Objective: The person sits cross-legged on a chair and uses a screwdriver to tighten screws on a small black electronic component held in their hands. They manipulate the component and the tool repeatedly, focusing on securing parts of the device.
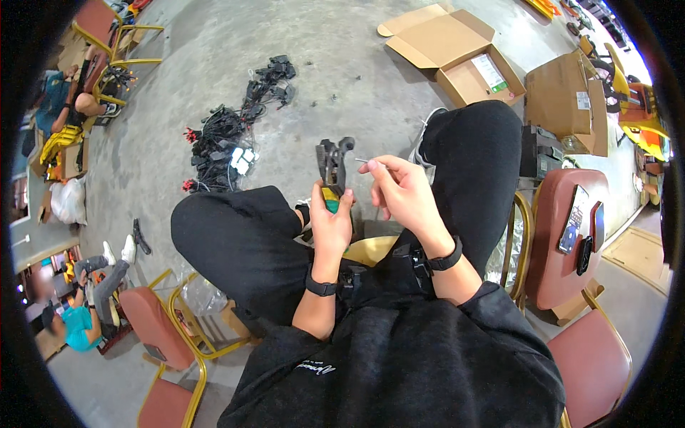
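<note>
My left hand is closed around the lower end of a dark mechanical part with a yellow and green section near the grip. The part stands upright above my lap, and its upper end has a rounded black arm. My right hand is just to the right of it, with thumb and forefinger pinched on a thin metal rod. The rod's tip points toward the dark part, and I cannot tell whether they touch. Its exact kind is too small to make out.
Black cabled modules lie heaped on the floor ahead to the left. An open cardboard box and a taller carton stand ahead right. On a chair seat beside me lie handheld devices. Two people sit at left.
</note>
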Tool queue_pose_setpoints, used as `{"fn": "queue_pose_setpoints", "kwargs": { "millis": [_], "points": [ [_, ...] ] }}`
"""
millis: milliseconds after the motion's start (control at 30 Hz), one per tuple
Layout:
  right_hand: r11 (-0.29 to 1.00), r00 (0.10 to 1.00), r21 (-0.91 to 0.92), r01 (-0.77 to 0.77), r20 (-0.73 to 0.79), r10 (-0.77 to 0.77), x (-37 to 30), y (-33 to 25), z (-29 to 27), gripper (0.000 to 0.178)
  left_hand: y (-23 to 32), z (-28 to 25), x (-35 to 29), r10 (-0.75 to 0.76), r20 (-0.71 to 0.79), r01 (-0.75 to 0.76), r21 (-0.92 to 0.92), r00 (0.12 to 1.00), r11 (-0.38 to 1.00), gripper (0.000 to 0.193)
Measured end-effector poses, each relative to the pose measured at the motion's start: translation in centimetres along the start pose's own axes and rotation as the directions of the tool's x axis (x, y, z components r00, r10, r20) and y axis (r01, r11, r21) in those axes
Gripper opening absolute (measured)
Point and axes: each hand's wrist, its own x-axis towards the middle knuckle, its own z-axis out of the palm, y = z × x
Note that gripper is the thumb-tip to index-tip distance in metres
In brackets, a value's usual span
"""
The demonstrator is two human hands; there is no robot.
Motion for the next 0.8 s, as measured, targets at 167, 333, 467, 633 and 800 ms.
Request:
{"fn": "queue_pose_setpoints", "kwargs": {
  "millis": [167,333,467,633,800],
  "points": [
    [0.996,0.996,-0.001,0.085,-0.018,-0.085,-0.2,-0.2,0.1,0.024,0.4,-1.1,0.4,-0.061,0.0,0.058,-0.315,0.998,0.947,0.031],
    [0.998,0.978,0.061,-0.009,0.208,-0.004,-0.1,0.4,-0.3,0.027,2.0,-1.5,-0.3,-0.112,0.356,0.261,-0.402,0.928,0.878,0.039],
    [0.984,0.971,0.164,-0.064,0.237,0.024,-0.2,-0.6,-1.2,0.028,4.0,-0.8,-1.1,-0.098,0.403,0.25,-0.345,0.91,0.905,0.032],
    [0.999,0.971,0.034,-0.041,0.238,0.032,-0.4,-0.3,-0.3,0.024,1.6,-1.1,-0.2,-0.172,0.42,0.303,-0.27,0.891,0.914,0.031],
    [0.964,0.978,-0.168,0.208,0.07,-0.199,-1.1,-0.1,-0.2,0.024,1.6,-0.4,0.4,-0.217,0.344,0.273,-0.124,0.914,0.954,0.026]
  ]
}}
